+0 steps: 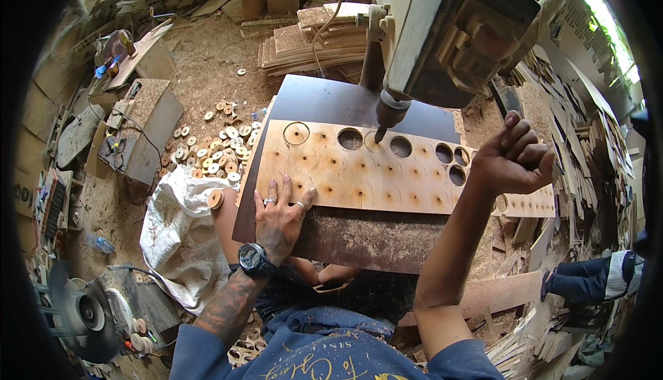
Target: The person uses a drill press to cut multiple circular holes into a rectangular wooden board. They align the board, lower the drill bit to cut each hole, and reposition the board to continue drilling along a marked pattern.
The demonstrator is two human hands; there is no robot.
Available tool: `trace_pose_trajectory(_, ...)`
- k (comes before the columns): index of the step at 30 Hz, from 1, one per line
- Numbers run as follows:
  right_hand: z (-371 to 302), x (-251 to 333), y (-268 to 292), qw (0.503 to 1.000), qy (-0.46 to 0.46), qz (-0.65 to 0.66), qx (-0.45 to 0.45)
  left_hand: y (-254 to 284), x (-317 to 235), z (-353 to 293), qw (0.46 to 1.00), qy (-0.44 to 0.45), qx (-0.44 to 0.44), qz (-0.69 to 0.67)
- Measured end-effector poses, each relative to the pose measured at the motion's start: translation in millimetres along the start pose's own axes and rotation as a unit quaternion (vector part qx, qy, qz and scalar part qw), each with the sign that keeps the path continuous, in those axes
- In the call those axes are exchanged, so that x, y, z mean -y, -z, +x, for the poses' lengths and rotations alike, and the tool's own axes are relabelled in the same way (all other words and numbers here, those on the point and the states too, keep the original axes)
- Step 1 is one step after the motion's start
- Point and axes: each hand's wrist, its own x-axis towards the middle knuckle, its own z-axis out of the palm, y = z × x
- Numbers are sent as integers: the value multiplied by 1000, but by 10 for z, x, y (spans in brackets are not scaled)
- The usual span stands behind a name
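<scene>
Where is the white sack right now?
In the head view, the white sack lies on the floor, left of the person's left hand and just below the scattered wooden discs.

Sawdust coats the floor [210,52] of a cluttered woodworking shop, seen between 10 and 11 o'clock. Daylight glares through a window-like opening [608,31] at 2 o'clock, above offcut strips [580,162] heaped at 3. Stacked curved-edge plywood sheets [293,50] rise just before 12 o'clock. A wooden cabinet [153,128] stands between 9 and 10, near wall panels [36,121] at 9; an electric fan [81,309] sits at 8, a long plank [501,293] at 4.
</scene>
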Motion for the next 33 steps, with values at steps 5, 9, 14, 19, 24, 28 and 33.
trace_pose_trajectory(5, -79, -45, 77, 1000, 4, 22, -12, -11, -5, 1, 1000, 2, -6, -6)
trace_pose_trajectory(9, -114, -65, 95, 999, 2, 33, -21, -17, -1, -3, 1000, 4, -2, -7)
trace_pose_trajectory(14, -96, -24, 7, 999, -4, 38, -21, -13, 9, 2, 1000, 0, -4, -8)
trace_pose_trajectory(19, 46, 68, -173, 997, -29, 32, -64, -17, 13, 19, 1000, -5, -7, -5)
trace_pose_trajectory(24, 460, 124, -503, 994, -29, -100, -46, -43, 20, 6, 1000, -4, -19, -4)
trace_pose_trajectory(28, 1369, -149, -845, 966, -153, -205, 30, -55, -2, 7, 999, 9, -32, -8)
trace_pose_trajectory(33, 2039, -853, -961, 907, -212, -363, 14, 76, 393, 15, 1000, 21, -6, -20)
